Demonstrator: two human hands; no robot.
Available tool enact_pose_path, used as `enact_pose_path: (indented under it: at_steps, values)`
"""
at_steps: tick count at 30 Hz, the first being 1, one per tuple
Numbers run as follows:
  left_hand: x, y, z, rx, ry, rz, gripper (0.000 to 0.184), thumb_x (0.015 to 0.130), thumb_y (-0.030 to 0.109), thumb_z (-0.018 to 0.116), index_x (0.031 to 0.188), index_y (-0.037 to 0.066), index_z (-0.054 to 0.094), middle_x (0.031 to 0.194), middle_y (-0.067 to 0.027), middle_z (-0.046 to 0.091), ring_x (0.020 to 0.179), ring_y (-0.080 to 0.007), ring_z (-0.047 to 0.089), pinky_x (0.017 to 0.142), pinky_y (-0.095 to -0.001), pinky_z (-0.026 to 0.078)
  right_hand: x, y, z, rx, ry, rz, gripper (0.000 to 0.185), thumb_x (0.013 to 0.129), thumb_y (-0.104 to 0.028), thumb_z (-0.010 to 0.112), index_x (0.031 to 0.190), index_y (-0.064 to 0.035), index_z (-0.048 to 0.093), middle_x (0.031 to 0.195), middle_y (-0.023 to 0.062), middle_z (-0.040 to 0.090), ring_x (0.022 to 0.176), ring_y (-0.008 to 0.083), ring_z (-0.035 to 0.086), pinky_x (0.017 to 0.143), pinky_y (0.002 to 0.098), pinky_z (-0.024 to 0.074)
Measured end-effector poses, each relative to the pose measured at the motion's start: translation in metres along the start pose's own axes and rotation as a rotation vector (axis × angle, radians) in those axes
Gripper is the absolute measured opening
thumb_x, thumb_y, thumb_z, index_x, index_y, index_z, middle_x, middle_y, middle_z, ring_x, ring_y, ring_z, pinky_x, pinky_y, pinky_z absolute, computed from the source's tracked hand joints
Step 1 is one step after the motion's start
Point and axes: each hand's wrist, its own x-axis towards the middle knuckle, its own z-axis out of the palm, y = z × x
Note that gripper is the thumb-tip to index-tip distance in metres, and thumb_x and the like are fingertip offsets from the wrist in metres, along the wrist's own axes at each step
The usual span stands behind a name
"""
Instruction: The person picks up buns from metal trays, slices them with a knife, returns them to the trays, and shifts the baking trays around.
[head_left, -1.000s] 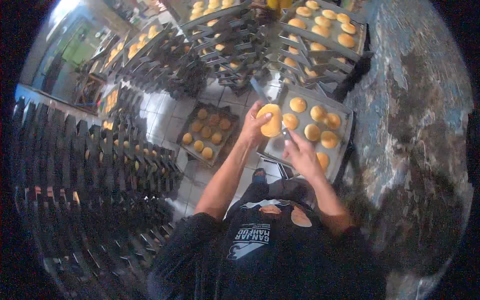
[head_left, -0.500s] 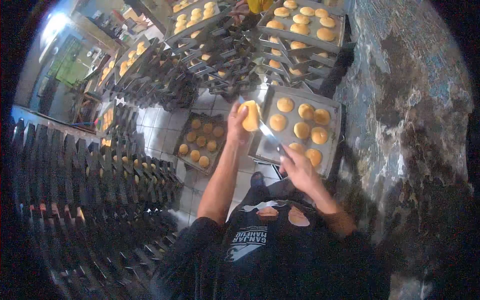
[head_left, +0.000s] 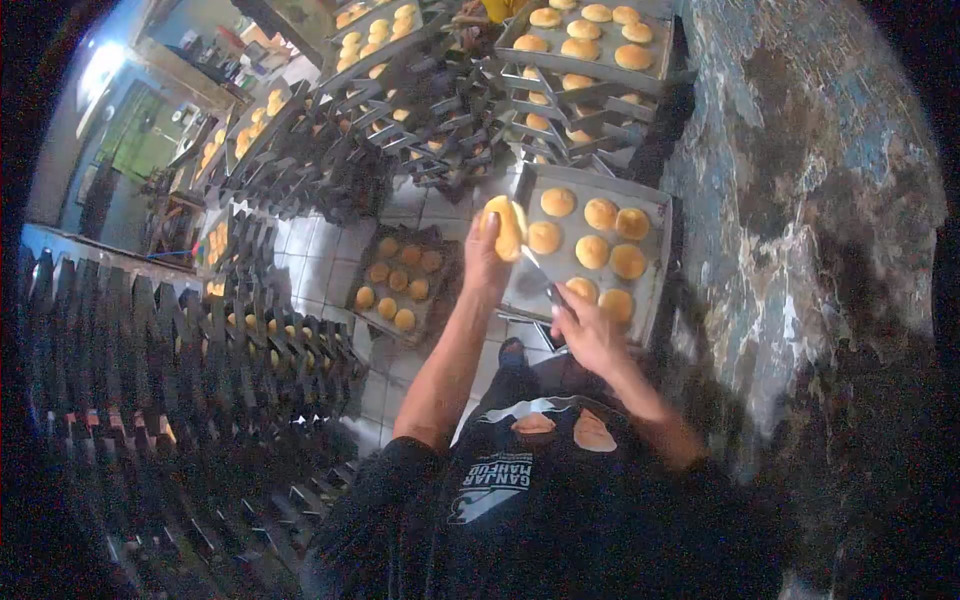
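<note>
A golden bun (head_left: 505,228) is held in my left hand (head_left: 482,262), with the thumb across its face. The bun looks parted on its right side, where a paler inner face shows. My right hand (head_left: 592,332) is closed round the handle of a knife (head_left: 540,267), whose blade points up and left to the bun's lower right edge. Whether the blade tip is inside the bun is hard to tell. Just right of the bun lies a metal tray (head_left: 655,215) with several round buns (head_left: 592,250) on it.
Another tray (head_left: 368,318) of buns sits low on the left, above the tiled floor (head_left: 380,385). Stacked trays of buns (head_left: 590,65) stand ahead, and dark stacked racks (head_left: 200,350) line the left. A worn, peeling wall (head_left: 800,200) rises on the right. Something yellow shows at the top.
The knife has come away from across the bun and now reaches its lower right edge. The bun has opened at the side. The view has shifted, moving the trays left and up in frame.
</note>
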Motion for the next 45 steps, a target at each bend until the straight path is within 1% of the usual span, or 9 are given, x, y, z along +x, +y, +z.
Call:
enact_pose_path:
  at_steps: [13, 19, 25, 27, 32, 36, 40, 43, 45]
  values:
    - [0.034, -0.061, -0.043, -0.014, 0.064, -0.138, 0.046, 0.107, 0.043, 0.047, 0.134, 0.006, 0.052, 0.125, -0.0056, 0.061, 0.113, -0.0200, 0.059, 0.100, -0.0385, 0.046, 0.049, 0.046, 0.044, 0.061, -0.015, 0.118, 0.039, 0.102, -0.018, 0.054, 0.138, -0.0032, 0.056, 0.072, 0.0045, 0.066, 0.066, 0.0142, 0.063, 0.065, 0.0312, 0.0504]
    - [0.076, -0.095, -0.101, -0.041, 0.233, -0.269, 0.037, 0.105, 0.038, 0.054, 0.124, 0.005, 0.056, 0.108, -0.0060, 0.066, 0.092, -0.0198, 0.068, 0.076, -0.0341, 0.057, 0.020, 0.099, 0.056, 0.111, -0.067, 0.337, 0.037, 0.102, -0.018, 0.054, 0.136, -0.0038, 0.058, 0.076, 0.0057, 0.064, 0.069, 0.0148, 0.061, 0.065, 0.0334, 0.0503]
    - [0.095, -0.199, -0.201, 0.642, 0.119, -0.331, 0.040, 0.102, 0.035, 0.059, 0.119, -0.002, 0.063, 0.109, -0.0114, 0.069, 0.097, -0.0201, 0.069, 0.079, -0.0339, 0.056, -0.092, 0.134, 0.010, 0.035, -0.046, 0.843, 0.040, 0.103, -0.017, 0.053, 0.141, -0.0048, 0.056, 0.076, 0.0041, 0.063, 0.057, 0.0079, 0.052, 0.048, 0.0249, 0.0407]
    - [0.099, -0.212, -0.197, 0.981, 0.095, -0.195, 0.051, 0.096, 0.045, 0.064, 0.116, -0.003, 0.067, 0.108, -0.0233, 0.068, 0.102, -0.0356, 0.067, 0.090, -0.0443, 0.051, -0.100, 0.135, 0.007, 0.334, 0.143, 0.896, 0.042, 0.102, -0.017, 0.054, 0.141, -0.0033, 0.053, 0.075, 0.0043, 0.064, 0.051, 0.0060, 0.046, 0.042, 0.0230, 0.0354]
    - [0.169, -0.225, -0.168, 1.353, 0.116, -0.192, 0.082, 0.089, 0.049, 0.070, 0.143, -0.006, 0.040, 0.140, -0.0254, 0.049, 0.131, -0.0408, 0.049, 0.106, -0.0458, 0.044, -0.081, 0.136, 0.040, 0.393, 0.286, 0.873, 0.041, 0.102, -0.017, 0.055, 0.141, -0.0037, 0.053, 0.076, 0.0039, 0.065, 0.045, 0.0046, 0.040, 0.039, 0.0220, 0.0313]
    - [0.185, -0.204, -0.124, 1.392, 0.072, -0.421, 0.078, 0.075, 0.049, 0.083, 0.128, -0.001, 0.056, 0.129, -0.0239, 0.054, 0.126, -0.0416, 0.052, 0.104, -0.0457, 0.046, -0.062, 0.133, 0.051, 0.331, 0.321, 0.689, 0.043, 0.101, -0.021, 0.057, 0.141, -0.0052, 0.054, 0.077, 0.0036, 0.066, 0.045, 0.0042, 0.040, 0.039, 0.0219, 0.0304]
    - [0.172, -0.223, -0.124, 1.607, -0.067, -0.087, 0.068, 0.076, 0.040, 0.085, 0.124, 0.000, 0.058, 0.121, -0.0217, 0.059, 0.116, -0.0376, 0.060, 0.098, -0.0478, 0.050, -0.048, 0.128, 0.036, 0.241, 0.260, 0.672, 0.049, 0.102, -0.024, 0.058, 0.146, -0.0059, 0.050, 0.077, 0.0039, 0.066, 0.046, 0.0039, 0.041, 0.040, 0.0218, 0.0314]
    - [0.150, -0.178, -0.088, 0.757, -0.014, -0.380, 0.066, 0.081, 0.032, 0.083, 0.128, -0.002, 0.053, 0.122, -0.0175, 0.060, 0.111, -0.0314, 0.063, 0.098, -0.0456, 0.050, -0.029, 0.126, 0.028, 0.163, 0.338, 0.580, 0.047, 0.103, -0.025, 0.056, 0.144, -0.0024, 0.051, 0.077, 0.0031, 0.065, 0.054, 0.0051, 0.046, 0.050, 0.0221, 0.0382]
    - [0.149, -0.176, -0.095, 0.613, -0.115, -0.240, 0.059, 0.087, 0.032, 0.079, 0.127, -0.002, 0.053, 0.122, -0.0152, 0.064, 0.115, -0.0236, 0.064, 0.094, -0.0418, 0.054, -0.005, 0.104, 0.013, 0.111, 0.342, 0.453, 0.046, 0.103, -0.024, 0.055, 0.143, -0.0020, 0.051, 0.077, 0.0029, 0.064, 0.058, 0.0060, 0.048, 0.054, 0.0227, 0.0400]
